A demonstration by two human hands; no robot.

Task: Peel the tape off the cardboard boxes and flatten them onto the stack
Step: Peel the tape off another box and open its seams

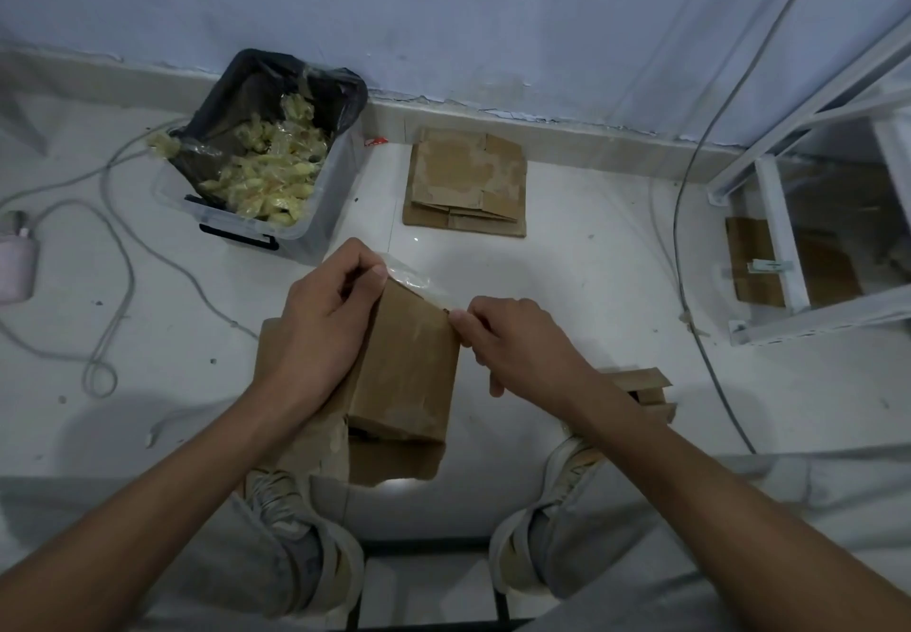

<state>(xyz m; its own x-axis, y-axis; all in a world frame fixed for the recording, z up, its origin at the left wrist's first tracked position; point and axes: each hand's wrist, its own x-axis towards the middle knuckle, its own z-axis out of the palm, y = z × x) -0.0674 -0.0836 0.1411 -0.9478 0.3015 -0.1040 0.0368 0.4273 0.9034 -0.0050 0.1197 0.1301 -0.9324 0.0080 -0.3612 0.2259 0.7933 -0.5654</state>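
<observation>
At centre we see a cardboard box [404, 365] held above the white floor [591, 286]. The left hand [325, 321] grips its 10 o'clock corner; the right hand [508, 340] pinches clear tape [419, 281] at its 2 o'clock corner. A stack of flattened boxes [466, 183] lies at 12 o'clock, a tape-filled bin [261, 158] at 11 o'clock.

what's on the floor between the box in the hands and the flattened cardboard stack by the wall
Only bare white floor separates the box from the stack, per the head view.
</observation>
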